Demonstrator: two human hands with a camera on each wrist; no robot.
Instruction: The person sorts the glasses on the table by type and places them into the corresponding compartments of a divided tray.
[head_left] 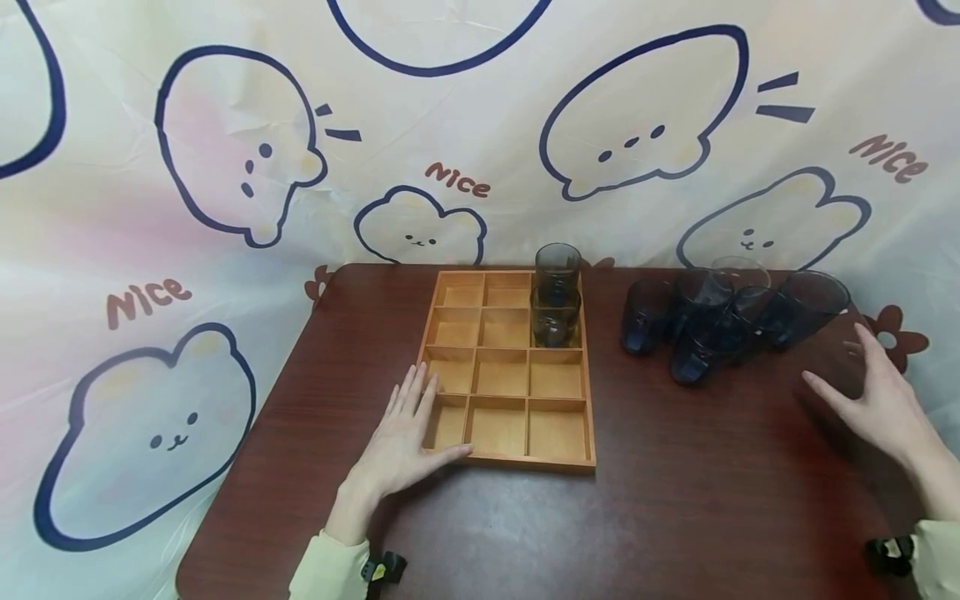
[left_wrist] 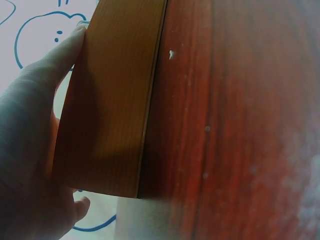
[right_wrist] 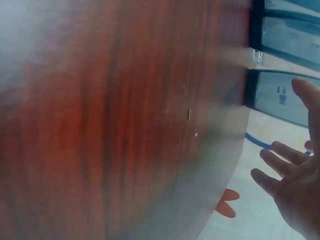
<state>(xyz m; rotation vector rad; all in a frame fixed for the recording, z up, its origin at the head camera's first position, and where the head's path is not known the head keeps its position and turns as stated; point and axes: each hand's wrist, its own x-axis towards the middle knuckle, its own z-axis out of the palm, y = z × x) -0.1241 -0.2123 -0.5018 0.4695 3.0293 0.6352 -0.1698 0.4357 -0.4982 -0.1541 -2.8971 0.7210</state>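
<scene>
My left hand (head_left: 399,446) rests on the near left corner of a wooden compartment tray (head_left: 591,417), fingers straight along its side and thumb over the front edge. In the left wrist view the tray's outer wall (left_wrist: 110,100) stands beside the thumb. Two dark glasses, a far one (head_left: 557,267) and a nearer one (head_left: 555,325), stand upright in the right column's back compartments. My right hand (head_left: 873,396) is held in the air with fingers spread, just right of a group of glasses. The rightmost glass (head_left: 812,304) is closest to it and holds nothing of my grip.
Several more dark blue glasses, one at the front (head_left: 697,354) and one at the left (head_left: 647,317), stand close together at the table's back right. The dark wood table (head_left: 300,467) meets a patterned cloth (head_left: 420,125) behind and at both sides.
</scene>
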